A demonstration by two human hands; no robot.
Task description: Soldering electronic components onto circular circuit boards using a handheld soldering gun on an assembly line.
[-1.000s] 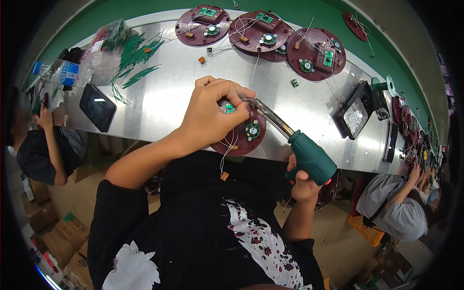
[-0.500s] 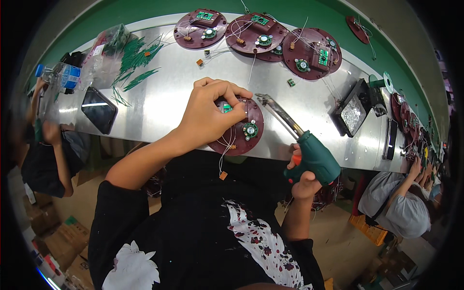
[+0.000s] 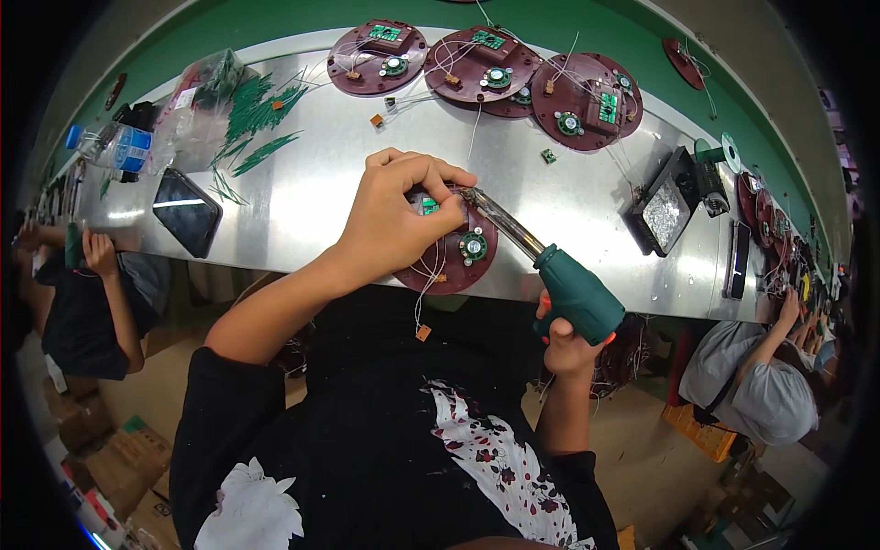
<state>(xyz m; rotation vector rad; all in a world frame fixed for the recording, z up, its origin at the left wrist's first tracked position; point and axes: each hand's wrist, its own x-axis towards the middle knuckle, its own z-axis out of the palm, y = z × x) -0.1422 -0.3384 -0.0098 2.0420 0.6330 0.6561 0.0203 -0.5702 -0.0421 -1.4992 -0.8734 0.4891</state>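
Observation:
My right hand [image 3: 570,346] is wrapped round the handle of a green soldering gun [image 3: 579,291]. Its metal tip touches or nearly touches the fingertips of my left hand [image 3: 396,209]. That hand's thumb and forefinger are pinched together over a maroon round disc [image 3: 477,261] at the bench's near edge; what they hold is hidden. On the disc sit a green circuit board [image 3: 429,205], partly covered by my hand, and a small round speaker [image 3: 473,247]. White wires run off its near side to a small orange-brown connector piece [image 3: 423,333].
More maroon discs [image 3: 378,57] with boards and wires line the bench's far side. Left are green wires [image 3: 266,151], a dark phone [image 3: 187,213] and a plastic bottle [image 3: 119,147]. Right stand a black tray [image 3: 667,211] and a wire spool [image 3: 730,152]. Other people work at both sides.
The soldering gun has moved left and slightly down, bringing its tip from beside my left fingertips right up to them. My left hand keeps its pinch over the disc.

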